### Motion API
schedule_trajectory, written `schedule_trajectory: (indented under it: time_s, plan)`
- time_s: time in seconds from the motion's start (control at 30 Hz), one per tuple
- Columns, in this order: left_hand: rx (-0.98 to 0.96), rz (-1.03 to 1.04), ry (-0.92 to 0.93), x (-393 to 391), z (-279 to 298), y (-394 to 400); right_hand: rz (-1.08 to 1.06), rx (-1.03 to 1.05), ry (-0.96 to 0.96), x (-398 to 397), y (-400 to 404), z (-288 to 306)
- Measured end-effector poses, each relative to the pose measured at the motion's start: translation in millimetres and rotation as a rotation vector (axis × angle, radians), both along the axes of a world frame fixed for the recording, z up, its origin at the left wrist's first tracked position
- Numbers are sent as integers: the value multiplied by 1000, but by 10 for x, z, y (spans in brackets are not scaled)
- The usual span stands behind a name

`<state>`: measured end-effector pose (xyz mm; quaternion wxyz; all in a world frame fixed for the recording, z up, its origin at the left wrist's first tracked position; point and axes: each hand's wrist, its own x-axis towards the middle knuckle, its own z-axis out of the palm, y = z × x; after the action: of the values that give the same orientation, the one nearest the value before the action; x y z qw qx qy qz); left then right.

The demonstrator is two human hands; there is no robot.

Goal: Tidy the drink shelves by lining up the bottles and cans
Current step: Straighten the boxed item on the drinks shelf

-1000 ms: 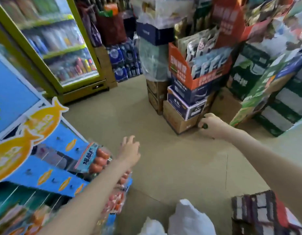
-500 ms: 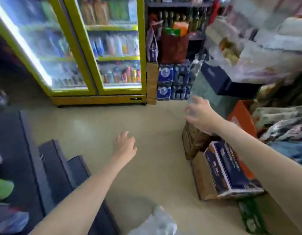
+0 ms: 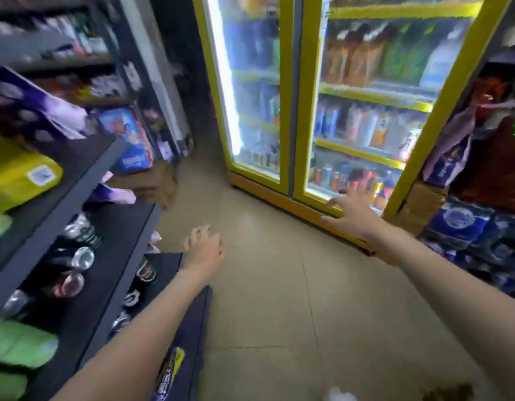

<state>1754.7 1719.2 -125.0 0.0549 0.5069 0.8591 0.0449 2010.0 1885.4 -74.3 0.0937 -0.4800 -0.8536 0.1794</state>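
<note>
— Both hands free? Where are our drinks?
— Yes. Left hand (image 3: 205,250) loosely curled, cans (image 3: 76,259) on the shelf (image 3: 85,186) left of it. Right hand (image 3: 353,211) spread, bottles (image 3: 363,178) in the fridge (image 3: 293,111) just beyond.

Left arm: bare, stretched forward from the lower left corner, forearm running up toward the middle of the view.
Left hand (image 3: 205,250): seen from the back, palm down, fingers loosely curled at the tips, holding nothing and touching nothing.
Right arm: bare, reaching in from the right edge, forearm angled up and to the left, extended further ahead than the left.
Right hand (image 3: 353,211): seen from the back, fingers (image 3: 334,201) spread wide and fairly straight, thumb out to the side, holding nothing; blur hides whether the fingertips touch anything.
Spacing: hands well apart, right one higher in view.
</note>
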Motion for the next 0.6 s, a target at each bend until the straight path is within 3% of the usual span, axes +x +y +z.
schedule_trajectory:
  time_s: [0.13,0.3,0.6]
  plan:
    - [33,288,21,-366,85,3,255,-9,-42,-915,728,30]
    - [183,557,154,-794,316,-177,632,-4,0,-2190,1011,18]
    - [517,775,438,-1524,1103,-31,1094,-23,289,-4020,1035,419]
